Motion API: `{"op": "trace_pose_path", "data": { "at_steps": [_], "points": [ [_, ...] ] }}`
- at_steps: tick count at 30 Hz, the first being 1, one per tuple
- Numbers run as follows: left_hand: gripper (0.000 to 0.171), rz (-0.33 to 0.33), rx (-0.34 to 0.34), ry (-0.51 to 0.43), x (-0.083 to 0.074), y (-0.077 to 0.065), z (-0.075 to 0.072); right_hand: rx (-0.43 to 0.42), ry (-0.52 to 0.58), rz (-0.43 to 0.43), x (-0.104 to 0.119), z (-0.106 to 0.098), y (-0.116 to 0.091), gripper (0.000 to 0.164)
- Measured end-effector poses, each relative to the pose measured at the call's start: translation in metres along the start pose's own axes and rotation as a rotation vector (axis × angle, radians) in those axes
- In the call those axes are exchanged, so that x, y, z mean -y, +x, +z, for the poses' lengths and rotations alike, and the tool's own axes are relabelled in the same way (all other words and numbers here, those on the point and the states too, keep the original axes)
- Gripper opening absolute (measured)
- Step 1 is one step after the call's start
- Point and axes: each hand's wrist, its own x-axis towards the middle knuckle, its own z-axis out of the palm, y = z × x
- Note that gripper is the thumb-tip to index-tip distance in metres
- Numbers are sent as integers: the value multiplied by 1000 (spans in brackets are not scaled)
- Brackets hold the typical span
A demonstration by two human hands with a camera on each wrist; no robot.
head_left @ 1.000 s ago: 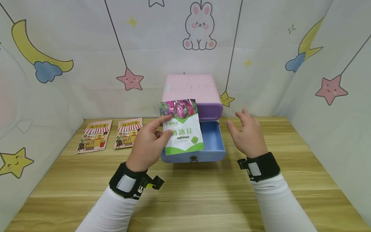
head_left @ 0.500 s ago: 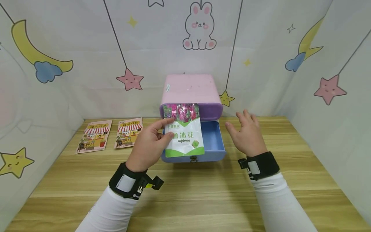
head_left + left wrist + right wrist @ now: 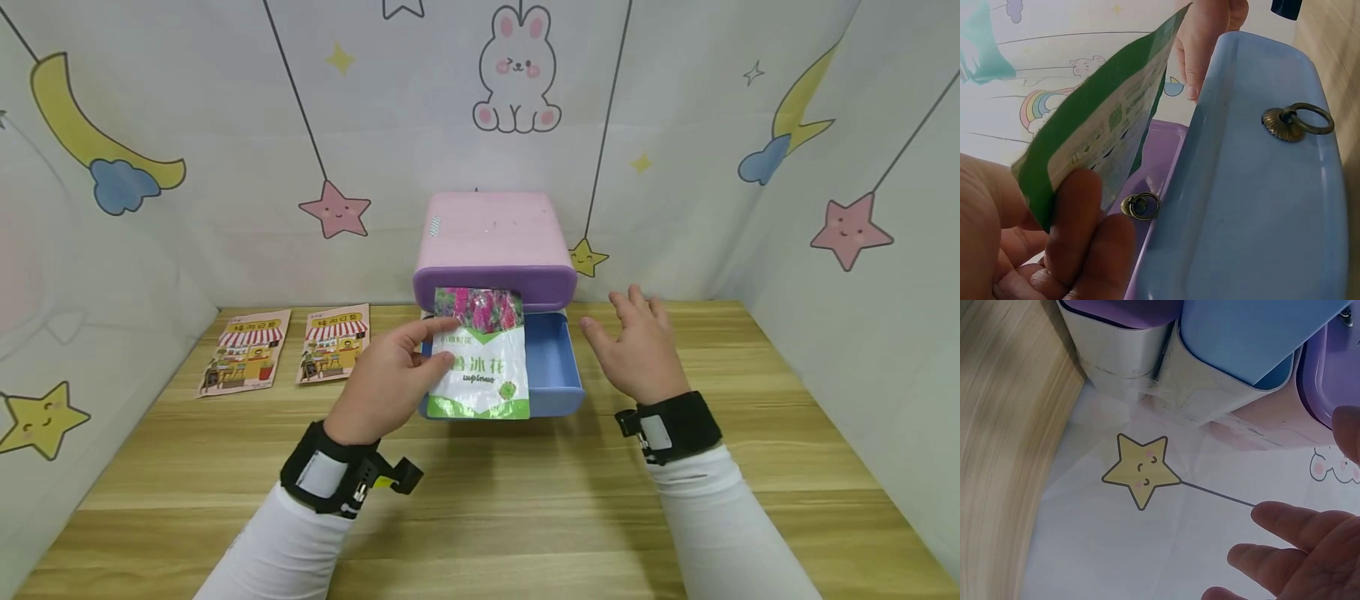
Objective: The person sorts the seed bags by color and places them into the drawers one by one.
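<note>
My left hand [image 3: 393, 383] pinches the left edge of a white and green seed packet [image 3: 480, 367] with pink flowers printed along its top. The packet hangs over the pulled-out blue drawer [image 3: 557, 403], covering its left part and ring pull in the head view. In the left wrist view, fingers [image 3: 1072, 219] press the back of the packet, beside the drawer's front with its brass ring pull [image 3: 1313, 119]. Right of the drawer, my right hand [image 3: 641, 350] is held with fingers spread, holding nothing.
The drawer belongs to a small stacked cabinet with a pink top [image 3: 495, 225] and a purple drawer [image 3: 551, 287] above the blue one. Two pink packets with a shop picture, a left one [image 3: 243, 354] and a right one [image 3: 333, 343], lie at the table's back left.
The seed packet has come down and slightly right, its top edge dropping from over the pink top to the purple drawer's front. My hands have barely moved.
</note>
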Motion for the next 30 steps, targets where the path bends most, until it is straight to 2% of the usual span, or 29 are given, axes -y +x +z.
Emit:
{"op": "trace_pose_path", "data": {
  "at_steps": [10, 15, 23, 30],
  "points": [
    [34, 17, 36, 22, 4, 1, 0, 14, -3, 12, -2, 2, 2, 79],
    [32, 2, 54, 45, 5, 1, 0, 11, -2, 10, -2, 3, 1, 79],
    [31, -38, 83, 63, 5, 2, -1, 25, -5, 16, -1, 3, 1, 80],
    [30, -101, 98, 74, 7, 3, -1, 27, -6, 10, -1, 3, 1, 79]
  ]
}}
